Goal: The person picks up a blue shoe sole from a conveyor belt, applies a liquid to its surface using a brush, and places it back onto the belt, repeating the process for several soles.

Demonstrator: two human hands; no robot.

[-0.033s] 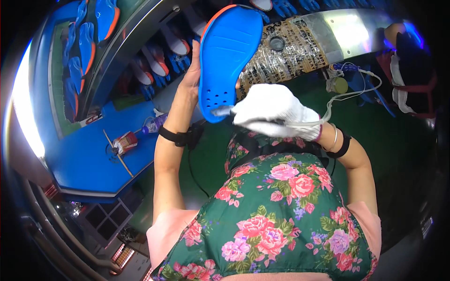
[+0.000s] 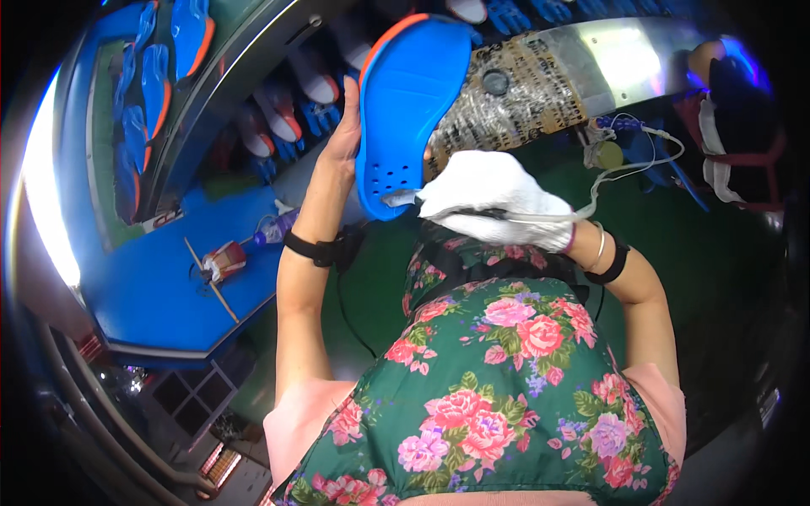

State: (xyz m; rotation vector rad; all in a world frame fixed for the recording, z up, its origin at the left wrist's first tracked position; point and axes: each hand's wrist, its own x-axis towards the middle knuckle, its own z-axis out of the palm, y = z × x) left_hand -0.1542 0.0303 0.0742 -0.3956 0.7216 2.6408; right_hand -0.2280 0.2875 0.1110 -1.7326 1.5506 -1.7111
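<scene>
A blue insole [image 2: 409, 110] with an orange edge at its upper end and several small holes near its lower end stands in front of me. My left hand [image 2: 344, 139], bare, grips it from behind and at its left side; most of the fingers are hidden behind it. A white knit glove covers my right hand [image 2: 489, 198], closed round a brush [image 2: 400, 198] whose greyish tip touches the lower end of the insole, just below the holes. A pale tube [image 2: 599, 190] runs along the gloved hand and off to the right.
Behind the insole, a ledge wrapped in printed tape [image 2: 515, 110] holds a dark round piece [image 2: 495, 82]. More insoles [image 2: 154, 80] hang on racks at the upper left. A blue table [image 2: 143, 295] carries a small taped container with a stick [image 2: 221, 261] and a purple-labelled bottle [image 2: 274, 226].
The insole has tipped slightly, its upper end a little lower. The brush tip stays near the lower end, while the gloved hand has turned a little.
</scene>
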